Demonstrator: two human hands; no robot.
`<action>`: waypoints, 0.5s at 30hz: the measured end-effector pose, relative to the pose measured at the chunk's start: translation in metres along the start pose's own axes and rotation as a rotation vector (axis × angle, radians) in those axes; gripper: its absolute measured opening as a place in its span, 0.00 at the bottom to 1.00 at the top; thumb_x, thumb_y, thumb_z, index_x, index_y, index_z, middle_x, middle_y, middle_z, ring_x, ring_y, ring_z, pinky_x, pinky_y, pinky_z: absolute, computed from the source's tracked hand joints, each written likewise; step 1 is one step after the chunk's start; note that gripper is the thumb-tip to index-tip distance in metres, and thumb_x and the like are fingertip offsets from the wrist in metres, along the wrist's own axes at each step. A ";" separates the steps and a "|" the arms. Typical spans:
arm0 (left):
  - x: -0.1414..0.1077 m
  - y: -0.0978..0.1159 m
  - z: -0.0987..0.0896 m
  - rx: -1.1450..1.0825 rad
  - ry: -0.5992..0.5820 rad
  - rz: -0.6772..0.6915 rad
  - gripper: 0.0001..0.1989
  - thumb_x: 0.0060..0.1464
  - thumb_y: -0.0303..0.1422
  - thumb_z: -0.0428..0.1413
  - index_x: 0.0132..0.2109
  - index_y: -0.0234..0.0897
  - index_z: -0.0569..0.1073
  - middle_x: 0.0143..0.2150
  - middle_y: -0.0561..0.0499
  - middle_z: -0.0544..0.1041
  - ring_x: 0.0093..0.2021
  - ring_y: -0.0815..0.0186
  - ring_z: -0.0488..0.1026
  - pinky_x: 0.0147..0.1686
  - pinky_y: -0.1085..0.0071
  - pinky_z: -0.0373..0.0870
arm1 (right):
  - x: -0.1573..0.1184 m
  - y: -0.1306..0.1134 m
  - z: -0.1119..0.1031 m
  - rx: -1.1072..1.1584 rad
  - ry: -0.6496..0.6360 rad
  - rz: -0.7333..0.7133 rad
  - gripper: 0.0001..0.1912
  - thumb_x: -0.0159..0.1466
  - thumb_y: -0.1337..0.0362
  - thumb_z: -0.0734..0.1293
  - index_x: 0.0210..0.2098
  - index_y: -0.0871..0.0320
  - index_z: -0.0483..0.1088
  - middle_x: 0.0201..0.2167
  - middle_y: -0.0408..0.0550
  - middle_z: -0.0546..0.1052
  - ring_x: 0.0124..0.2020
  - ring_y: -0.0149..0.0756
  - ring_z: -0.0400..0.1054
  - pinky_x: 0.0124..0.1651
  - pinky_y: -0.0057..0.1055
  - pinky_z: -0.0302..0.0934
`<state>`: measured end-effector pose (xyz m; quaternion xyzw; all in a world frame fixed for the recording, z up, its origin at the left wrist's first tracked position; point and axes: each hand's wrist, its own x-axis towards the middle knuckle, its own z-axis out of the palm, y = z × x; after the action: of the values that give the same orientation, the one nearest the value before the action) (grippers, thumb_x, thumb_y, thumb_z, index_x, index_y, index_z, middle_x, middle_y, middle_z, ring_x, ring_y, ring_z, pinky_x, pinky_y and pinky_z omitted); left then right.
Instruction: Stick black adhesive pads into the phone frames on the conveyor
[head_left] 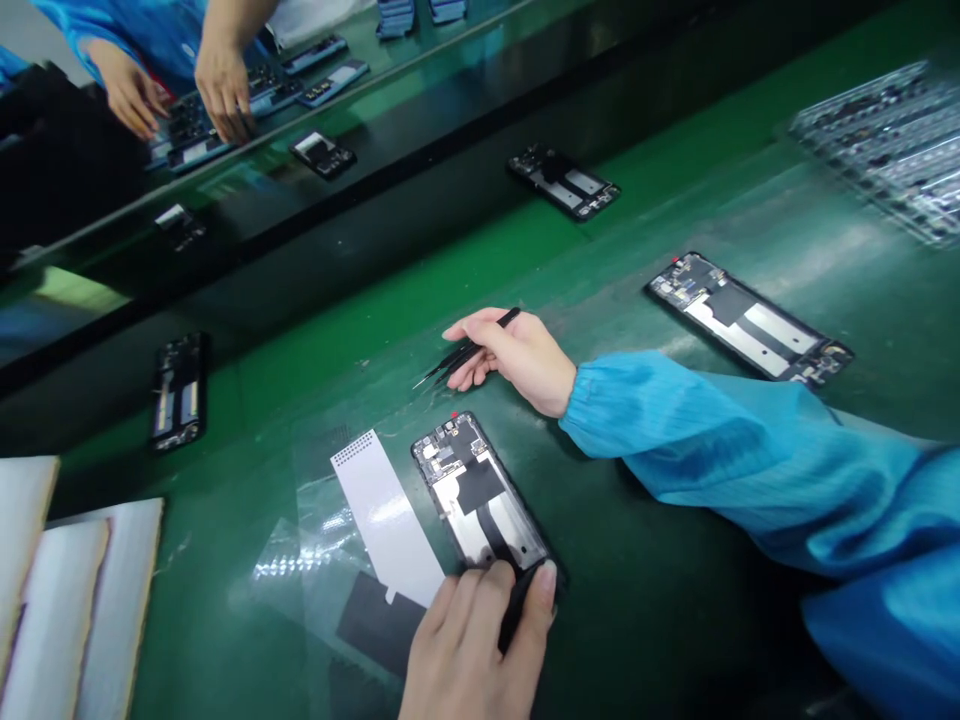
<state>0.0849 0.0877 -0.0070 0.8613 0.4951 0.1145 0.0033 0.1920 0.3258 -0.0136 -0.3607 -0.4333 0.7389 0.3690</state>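
My left hand (476,635) grips the lower end of an opened phone (480,490), whose circuit board and silver plates face up on the green mat. Black tweezers (469,354) are held in my right hand (517,355) just above the phone's top edge, their tips pointing left and touching nothing. Left of the phone lies a white sticker strip (386,515) with small black dots at its top, over clear film. A dark rectangular sheet (381,622) sits partly beside my left hand.
Another opened phone (750,320) lies to the right, near my right sleeve. Farther phones (564,182) (178,390) rest along the green strip. A clear tray (885,150) stands far right, white panels (60,600) at left. Across the divider, a person's hands (225,90) are over phone parts.
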 end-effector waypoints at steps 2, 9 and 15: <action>0.003 0.003 0.000 0.043 0.009 0.008 0.18 0.61 0.21 0.50 0.55 0.35 0.75 0.40 0.43 0.74 0.36 0.60 0.72 0.31 0.66 0.73 | 0.000 -0.001 0.000 0.000 0.017 0.001 0.10 0.70 0.70 0.59 0.34 0.61 0.70 0.17 0.46 0.79 0.18 0.28 0.73 0.22 0.19 0.63; 0.006 0.008 -0.006 -0.039 -0.021 -0.155 0.16 0.64 0.28 0.51 0.55 0.45 0.76 0.51 0.41 0.76 0.51 0.51 0.71 0.44 0.55 0.69 | -0.002 -0.007 0.003 -0.098 0.043 0.045 0.12 0.70 0.68 0.55 0.37 0.60 0.68 0.21 0.48 0.80 0.22 0.29 0.75 0.26 0.21 0.65; -0.009 -0.001 -0.010 0.214 -0.029 -0.378 0.30 0.61 0.34 0.57 0.68 0.56 0.62 0.72 0.36 0.59 0.68 0.29 0.56 0.55 0.26 0.53 | -0.002 -0.052 -0.014 -0.539 -0.157 0.172 0.17 0.66 0.72 0.51 0.36 0.62 0.70 0.28 0.55 0.83 0.26 0.37 0.78 0.29 0.31 0.69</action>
<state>0.0772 0.0795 0.0012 0.7501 0.6570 0.0463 -0.0595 0.2165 0.3476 0.0285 -0.4228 -0.6091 0.6513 0.1612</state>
